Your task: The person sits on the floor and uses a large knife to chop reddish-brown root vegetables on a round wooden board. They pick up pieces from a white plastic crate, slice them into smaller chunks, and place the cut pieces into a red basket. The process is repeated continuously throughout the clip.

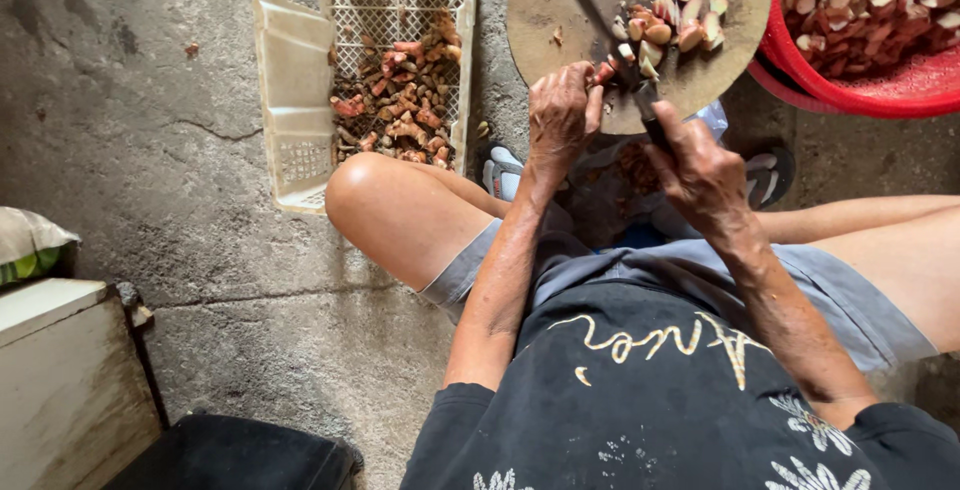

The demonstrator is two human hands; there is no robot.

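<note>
Setting: a person sits low over a rough concrete floor (200, 150), knees apart, seen from above by the camera on their head.
Far left: a pale box or bench (60, 370) and a dark bin (240, 455) stand at the lower edge, away from the work.
Crate: a cream plastic crate (290, 60) lies on the floor beside the left knee, with a heap of knobbly pink-brown roots (400, 100) in it.
Left hand: the left hand (562, 115) rests at the near edge of the board, fingers curled shut on a small root piece (604, 72), pinning it down just beside the blade.
Left arm: it reaches forward from the lap, elbow bent, wrist nearly straight.
Board: a round wooden chopping board (560, 0) carries a pile of cut slices (670, 25), pale inside.
Right hand: the right hand (700, 175) is clenched around the dark handle of a knife (590, 5), whose blade slants up and left across the board.
Right arm: it angles inward from the right, the wrist bent toward the board.
Step in hand: by the look of it, slicing the root, one piece under the blade.
Next move: it likely calls for a short downward cut close to the fingertips, which must stay tucked back.
Far right: a red tub (860, 95) touching the board's edge is well filled with slices (870, 0).
</note>
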